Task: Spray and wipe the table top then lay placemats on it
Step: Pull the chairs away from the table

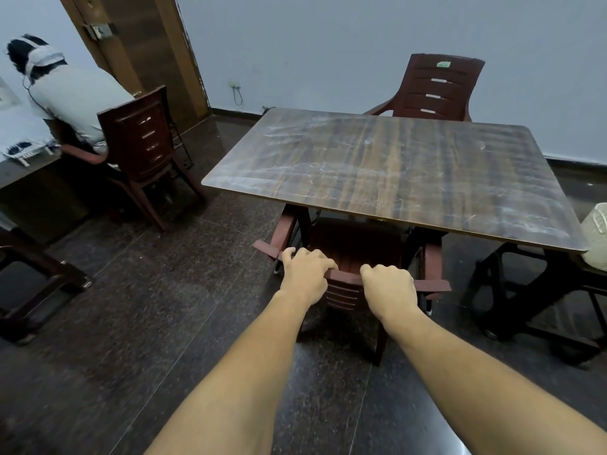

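A rectangular wood-grain table top [394, 172] fills the middle of the view, bare and streaked with pale smears. A dark red plastic chair [348, 254] is tucked under its near edge. My left hand [307, 275] and my right hand [389, 287] both grip the top rail of that chair's backrest, side by side. No spray bottle, cloth or placemat is in view.
A second red chair [440, 88] stands at the table's far side. A third chair [141, 142] at the left holds a seated person [69, 96] facing another table. A pale woven object [596, 234] lies at the right edge. Dark tiled floor [147, 307] surrounds the table.
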